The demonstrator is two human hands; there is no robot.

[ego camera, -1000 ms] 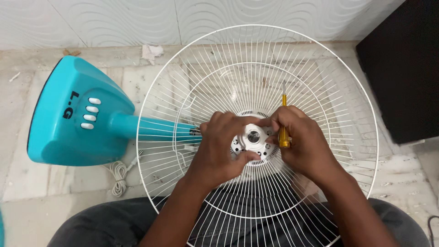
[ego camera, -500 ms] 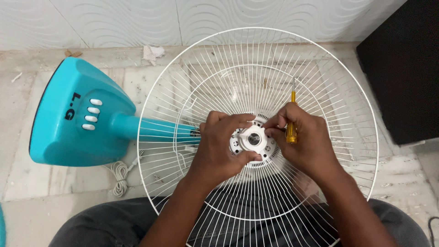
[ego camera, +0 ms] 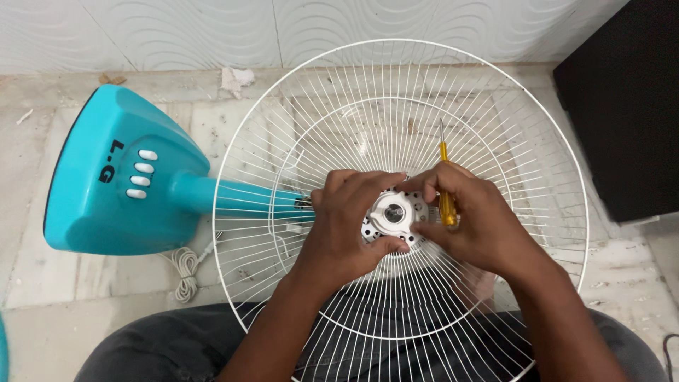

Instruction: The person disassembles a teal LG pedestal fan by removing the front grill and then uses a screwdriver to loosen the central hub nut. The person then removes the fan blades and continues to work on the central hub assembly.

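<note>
A white wire fan guard [ego camera: 495, 106] lies face up over my lap, fixed to a teal pedestal fan lying on its side. At the guard's middle sits a round white hub [ego camera: 393, 212] with small holes. My left hand [ego camera: 346, 226] curls around the hub's left and lower side. My right hand [ego camera: 474, 219] pinches the hub's right edge with thumb and forefinger while a yellow-handled screwdriver [ego camera: 445, 191] is tucked in its fingers, metal tip pointing away from me.
The fan's teal base [ego camera: 113, 177] with white buttons lies at the left, its white cord [ego camera: 185, 269] coiled on the marble floor. A black cabinet [ego camera: 629, 106] stands at the right. A crumpled paper scrap [ego camera: 237, 78] lies by the white wall.
Both hands stay on the hub and have shifted only slightly. The screwdriver's handle now sits a little farther right and the view has tilted a bit.
</note>
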